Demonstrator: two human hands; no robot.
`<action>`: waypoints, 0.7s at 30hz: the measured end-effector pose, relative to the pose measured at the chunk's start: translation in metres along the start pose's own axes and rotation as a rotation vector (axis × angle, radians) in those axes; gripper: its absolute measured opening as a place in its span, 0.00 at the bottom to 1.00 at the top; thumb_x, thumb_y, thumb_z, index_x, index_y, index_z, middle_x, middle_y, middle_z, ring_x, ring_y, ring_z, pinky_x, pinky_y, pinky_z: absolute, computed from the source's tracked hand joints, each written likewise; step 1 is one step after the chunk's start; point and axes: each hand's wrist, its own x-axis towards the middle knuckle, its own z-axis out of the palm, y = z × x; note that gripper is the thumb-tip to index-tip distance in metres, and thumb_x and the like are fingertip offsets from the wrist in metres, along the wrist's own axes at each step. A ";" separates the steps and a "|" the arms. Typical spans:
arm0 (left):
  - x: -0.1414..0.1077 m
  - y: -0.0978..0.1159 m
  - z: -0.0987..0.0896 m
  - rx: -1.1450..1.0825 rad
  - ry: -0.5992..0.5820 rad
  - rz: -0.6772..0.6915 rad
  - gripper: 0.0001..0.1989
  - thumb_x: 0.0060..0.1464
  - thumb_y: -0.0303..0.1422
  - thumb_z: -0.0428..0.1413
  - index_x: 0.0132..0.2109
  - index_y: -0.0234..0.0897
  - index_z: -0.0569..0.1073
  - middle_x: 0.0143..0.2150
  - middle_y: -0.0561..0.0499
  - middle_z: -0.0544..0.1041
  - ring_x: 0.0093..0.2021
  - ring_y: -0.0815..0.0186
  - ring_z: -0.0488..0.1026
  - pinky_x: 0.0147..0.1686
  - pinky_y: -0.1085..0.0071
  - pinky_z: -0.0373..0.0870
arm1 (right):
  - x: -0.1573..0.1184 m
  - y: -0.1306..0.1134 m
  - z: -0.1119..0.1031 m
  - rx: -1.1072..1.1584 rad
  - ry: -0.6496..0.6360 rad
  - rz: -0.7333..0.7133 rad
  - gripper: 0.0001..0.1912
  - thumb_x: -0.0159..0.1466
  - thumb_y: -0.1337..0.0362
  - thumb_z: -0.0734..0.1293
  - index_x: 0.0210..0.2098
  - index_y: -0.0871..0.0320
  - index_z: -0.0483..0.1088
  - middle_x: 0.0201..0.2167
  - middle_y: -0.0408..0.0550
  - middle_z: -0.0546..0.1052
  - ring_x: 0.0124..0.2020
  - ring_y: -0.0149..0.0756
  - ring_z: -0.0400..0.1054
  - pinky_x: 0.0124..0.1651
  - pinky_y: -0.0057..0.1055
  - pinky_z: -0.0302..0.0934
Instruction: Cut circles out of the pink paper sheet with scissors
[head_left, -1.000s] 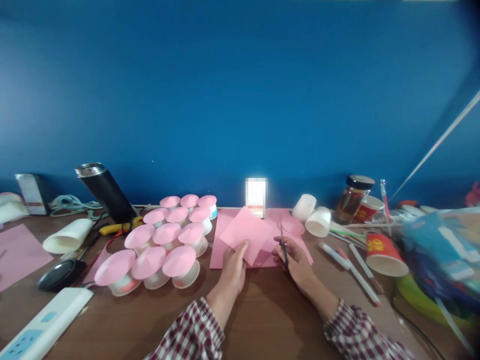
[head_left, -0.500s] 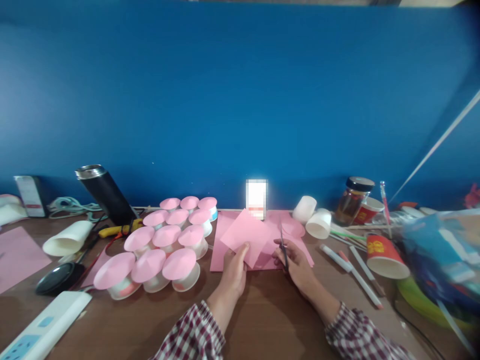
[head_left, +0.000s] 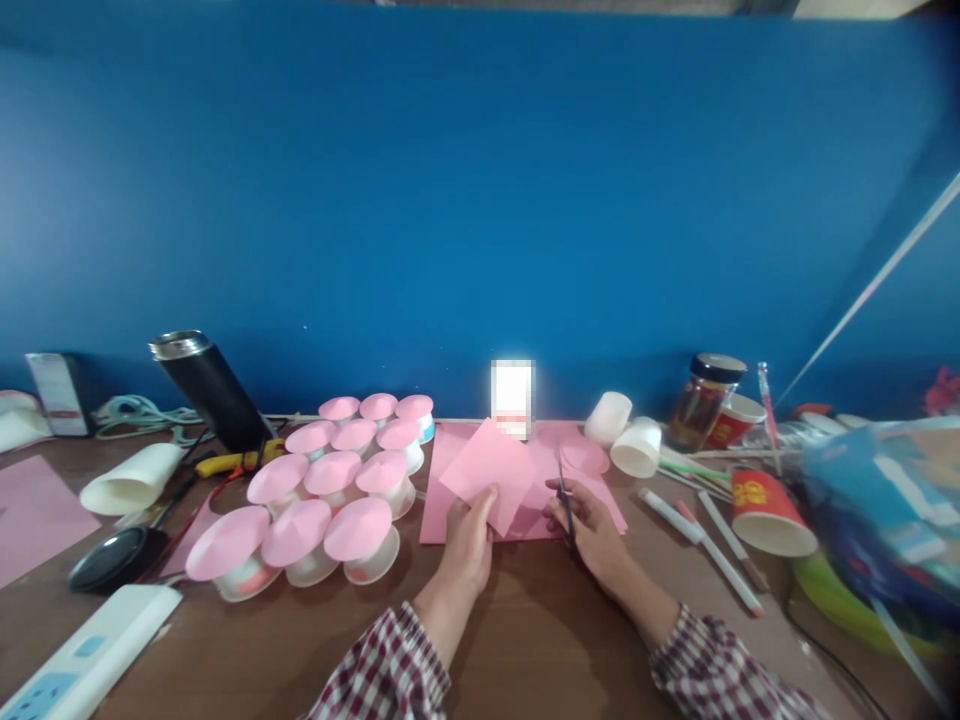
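Observation:
My left hand [head_left: 469,540] pinches a square of pink paper [head_left: 491,468] by its lower corner, thumb on top. In my right hand [head_left: 589,525] is a pair of dark scissors [head_left: 565,500], the blades pointing away from me and apart from the square. Beneath both hands lies a larger pink sheet [head_left: 435,510] on the table. Cut pink paper circles [head_left: 586,458] rest on its right part. To the left, several upturned paper cups [head_left: 373,556] stand in rows, each topped by a shallow pink paper cone [head_left: 358,528].
Two white cups [head_left: 637,448] lie behind my right hand, with markers [head_left: 731,570], a red paper cup [head_left: 772,512] and a lidded jar [head_left: 705,402] further right. A black flask [head_left: 214,390], yellow-handled tool [head_left: 236,460] and power strip [head_left: 97,650] are at left. A blue wall [head_left: 480,200] rises behind.
Hardly anything differs. The view has shifted very slightly; both hands keep their places, with the paper square and the scissors still held.

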 end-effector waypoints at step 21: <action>-0.005 0.005 0.005 -0.097 0.028 0.016 0.09 0.40 0.32 0.63 0.25 0.33 0.71 0.24 0.50 0.74 0.24 0.68 0.69 0.28 0.72 0.65 | -0.005 0.005 0.002 -0.198 -0.127 -0.183 0.22 0.59 0.55 0.68 0.48 0.59 0.65 0.25 0.42 0.69 0.24 0.30 0.61 0.27 0.27 0.56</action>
